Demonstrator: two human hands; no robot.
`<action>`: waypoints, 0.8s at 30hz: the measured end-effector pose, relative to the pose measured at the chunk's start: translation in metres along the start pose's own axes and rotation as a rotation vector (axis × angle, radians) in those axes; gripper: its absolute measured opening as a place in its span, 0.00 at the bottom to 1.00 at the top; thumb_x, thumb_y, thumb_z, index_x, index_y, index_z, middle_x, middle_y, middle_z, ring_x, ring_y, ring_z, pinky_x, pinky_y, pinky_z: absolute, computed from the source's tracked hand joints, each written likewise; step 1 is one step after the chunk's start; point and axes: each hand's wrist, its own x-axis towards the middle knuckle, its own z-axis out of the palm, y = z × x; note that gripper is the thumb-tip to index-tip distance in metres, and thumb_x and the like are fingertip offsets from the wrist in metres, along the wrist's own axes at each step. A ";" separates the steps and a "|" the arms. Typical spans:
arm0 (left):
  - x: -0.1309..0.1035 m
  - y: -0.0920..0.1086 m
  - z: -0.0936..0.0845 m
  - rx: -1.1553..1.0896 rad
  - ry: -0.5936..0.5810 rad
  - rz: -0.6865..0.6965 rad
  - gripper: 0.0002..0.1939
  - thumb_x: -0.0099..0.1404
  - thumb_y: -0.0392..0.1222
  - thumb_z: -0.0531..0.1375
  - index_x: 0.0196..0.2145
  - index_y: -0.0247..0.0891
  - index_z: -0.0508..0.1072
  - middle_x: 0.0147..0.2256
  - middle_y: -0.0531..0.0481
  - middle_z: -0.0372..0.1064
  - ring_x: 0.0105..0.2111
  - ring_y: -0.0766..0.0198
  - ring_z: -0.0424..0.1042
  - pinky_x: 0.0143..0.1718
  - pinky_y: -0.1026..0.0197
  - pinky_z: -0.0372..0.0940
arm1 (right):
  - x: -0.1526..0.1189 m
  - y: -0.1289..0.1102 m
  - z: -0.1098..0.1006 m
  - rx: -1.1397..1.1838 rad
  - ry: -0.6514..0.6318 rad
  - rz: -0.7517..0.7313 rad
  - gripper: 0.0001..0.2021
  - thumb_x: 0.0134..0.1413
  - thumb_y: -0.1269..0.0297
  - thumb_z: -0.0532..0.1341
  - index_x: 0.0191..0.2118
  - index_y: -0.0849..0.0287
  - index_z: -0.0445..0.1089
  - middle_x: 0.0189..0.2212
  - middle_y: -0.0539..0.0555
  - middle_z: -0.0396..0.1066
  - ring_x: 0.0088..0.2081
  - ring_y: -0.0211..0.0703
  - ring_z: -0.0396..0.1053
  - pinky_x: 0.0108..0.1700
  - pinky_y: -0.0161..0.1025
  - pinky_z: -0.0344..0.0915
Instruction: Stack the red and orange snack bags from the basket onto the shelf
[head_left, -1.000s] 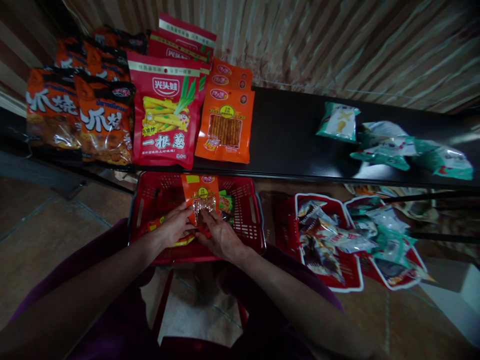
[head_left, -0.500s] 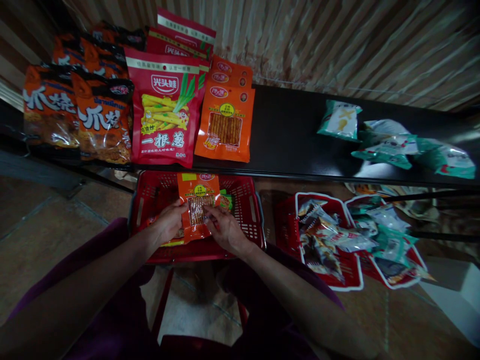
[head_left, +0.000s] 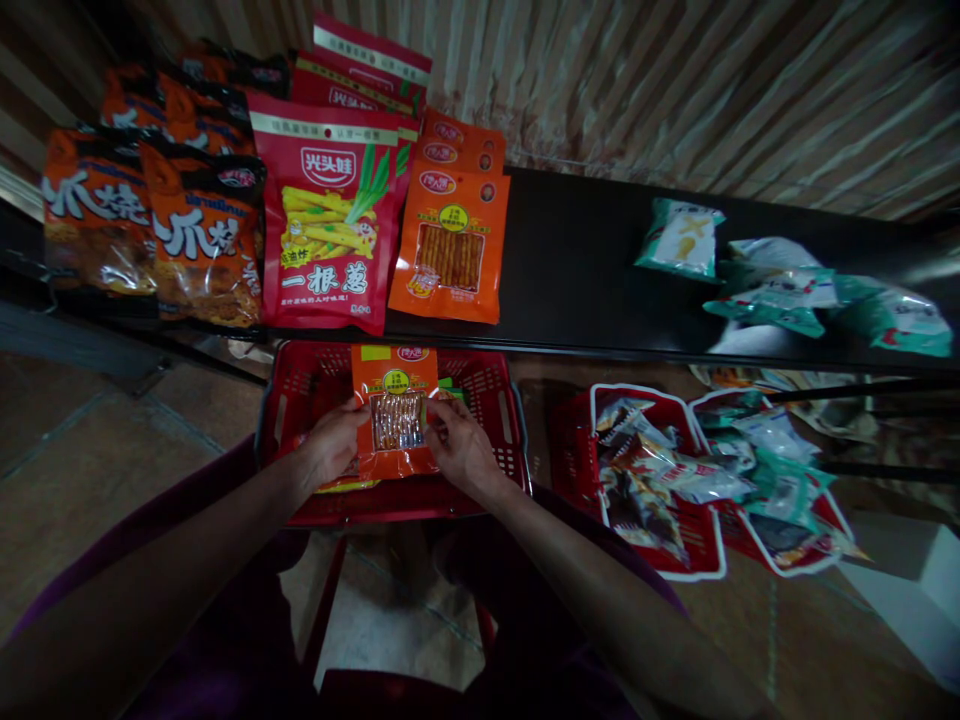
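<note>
An orange snack packet (head_left: 396, 420) with a clear window is held flat above a red shopping basket (head_left: 495, 395). My left hand (head_left: 334, 445) is closed on the packet's left edge. At its right edge, the fingers of my right hand (head_left: 461, 448) pinch the packet. Other packets lie in the basket under it, mostly hidden. On the black shelf just beyond stand matching orange packets (head_left: 450, 250), red snack bags (head_left: 328, 215) with green onions pictured, and orange-and-black bags (head_left: 202, 235).
Green-and-white packets (head_left: 772, 285) lie at the right of the black shelf (head_left: 570, 260). Below are two red baskets with white rims, a left one (head_left: 705, 540) and a right one (head_left: 795, 568), both filled with packets. A white box (head_left: 919, 600) stands at far right.
My right hand has slid from the front of the packet to its right edge. The packet has straightened slightly, and its window shows more fully.
</note>
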 end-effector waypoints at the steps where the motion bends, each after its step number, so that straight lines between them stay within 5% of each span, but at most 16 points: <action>1: 0.000 0.000 0.000 0.003 -0.002 -0.002 0.11 0.60 0.27 0.56 0.40 0.35 0.70 0.31 0.47 0.75 0.29 0.61 0.76 0.36 0.56 0.72 | 0.001 0.000 -0.001 0.005 0.013 0.008 0.19 0.54 0.69 0.53 0.53 0.60 0.65 0.42 0.59 0.66 0.39 0.45 0.67 0.46 0.46 0.66; 10: 0.003 -0.010 -0.008 0.077 -0.013 -0.096 0.10 0.58 0.28 0.57 0.38 0.38 0.71 0.29 0.49 0.74 0.28 0.61 0.76 0.31 0.58 0.71 | 0.011 0.015 -0.006 0.302 0.158 0.224 0.20 0.52 0.62 0.56 0.52 0.57 0.65 0.47 0.59 0.66 0.39 0.43 0.68 0.46 0.45 0.66; 17: 0.001 -0.011 -0.008 0.135 -0.018 -0.119 0.11 0.59 0.26 0.55 0.38 0.36 0.71 0.28 0.48 0.74 0.26 0.62 0.75 0.31 0.59 0.71 | 0.016 0.022 -0.007 0.798 0.191 0.429 0.25 0.45 0.57 0.62 0.51 0.58 0.63 0.36 0.53 0.71 0.35 0.40 0.69 0.38 0.40 0.67; 24: 0.003 -0.011 -0.012 0.154 -0.047 -0.131 0.09 0.58 0.29 0.59 0.37 0.36 0.71 0.29 0.48 0.75 0.27 0.61 0.76 0.31 0.58 0.71 | 0.021 0.021 -0.008 0.820 0.236 0.462 0.21 0.36 0.57 0.65 0.40 0.60 0.67 0.31 0.52 0.71 0.30 0.39 0.67 0.34 0.38 0.64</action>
